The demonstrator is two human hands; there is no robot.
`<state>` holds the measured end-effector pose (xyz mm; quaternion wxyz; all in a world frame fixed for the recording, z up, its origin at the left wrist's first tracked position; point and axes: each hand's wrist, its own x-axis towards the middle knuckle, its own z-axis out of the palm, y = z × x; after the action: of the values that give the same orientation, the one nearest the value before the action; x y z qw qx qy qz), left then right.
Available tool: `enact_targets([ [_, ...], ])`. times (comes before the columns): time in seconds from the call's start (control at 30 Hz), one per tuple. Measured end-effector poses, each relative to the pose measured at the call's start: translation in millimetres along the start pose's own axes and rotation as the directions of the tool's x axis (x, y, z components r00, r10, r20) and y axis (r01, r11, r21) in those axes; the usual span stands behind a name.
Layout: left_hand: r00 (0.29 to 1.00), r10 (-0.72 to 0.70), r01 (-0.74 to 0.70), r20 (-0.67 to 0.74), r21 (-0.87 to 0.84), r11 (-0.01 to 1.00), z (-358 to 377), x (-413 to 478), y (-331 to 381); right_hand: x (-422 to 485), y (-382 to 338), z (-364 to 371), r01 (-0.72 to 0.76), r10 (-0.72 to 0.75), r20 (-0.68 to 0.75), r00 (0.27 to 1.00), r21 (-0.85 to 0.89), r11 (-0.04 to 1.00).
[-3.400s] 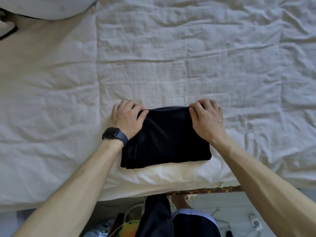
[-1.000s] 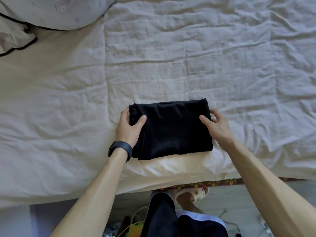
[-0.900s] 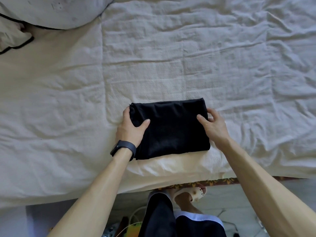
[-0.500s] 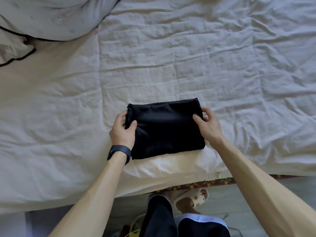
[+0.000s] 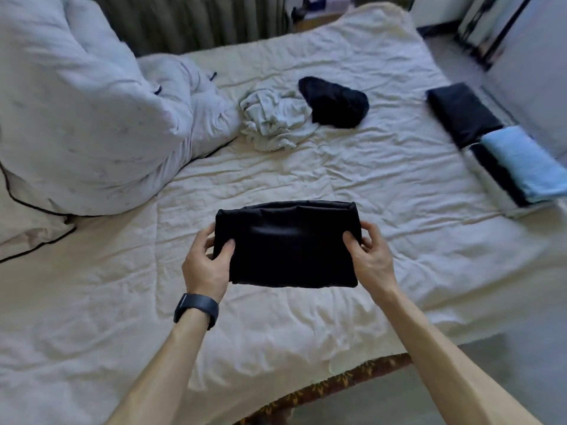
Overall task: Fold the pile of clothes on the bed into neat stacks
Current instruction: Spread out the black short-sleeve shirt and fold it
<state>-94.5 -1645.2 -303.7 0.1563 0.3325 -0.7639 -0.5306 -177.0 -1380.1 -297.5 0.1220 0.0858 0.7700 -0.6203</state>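
While the wrinkled cream bed (image 5: 368, 179) fills most of your view, a bunched pale duvet (image 5: 76, 118) is heaped on its far left. You hold the folded black garment (image 5: 288, 243) over the near middle of the bed; whether it rests on the sheet cannot be told. On the right edge a folded light-blue piece (image 5: 524, 162) lies on a small stack, with a folded black piece (image 5: 463, 113) just beyond it. Far across the bed, a crumpled white garment (image 5: 273, 121) touches a crumpled black garment (image 5: 334, 102). Your left hand (image 5: 205, 268) pinches the folded garment's left end, thumb on top, and your right hand (image 5: 371, 259) pinches its right end likewise. A dark watch (image 5: 196, 309) circles your left wrist.
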Motion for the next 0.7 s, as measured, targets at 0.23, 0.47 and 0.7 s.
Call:
enact_targets([
  [0.23, 0.955, 0.277, -0.262, 0.102, -0.14, 0.955, 46.0, -51.6, 173.2, -45.9, -112.7, -151.4, 0.216, -0.202, -0.184, 0.962, 0.06, 0.975],
  [0.47, 0.852, 0.486, -0.444, 0.194, -0.223, 0.868, 104.8, -122.2, 313.9, -89.2, -179.0, -295.3, 0.36, -0.338, -0.341, 0.878, 0.003, 0.933],
  [0.7, 0.767, 0.596, -0.54, 0.235, -0.264, 0.799, 175.3, -162.6, 411.4, -93.8, -217.3, -405.2, 0.408, -0.393, -0.471, 0.79, -0.076, 0.91],
])
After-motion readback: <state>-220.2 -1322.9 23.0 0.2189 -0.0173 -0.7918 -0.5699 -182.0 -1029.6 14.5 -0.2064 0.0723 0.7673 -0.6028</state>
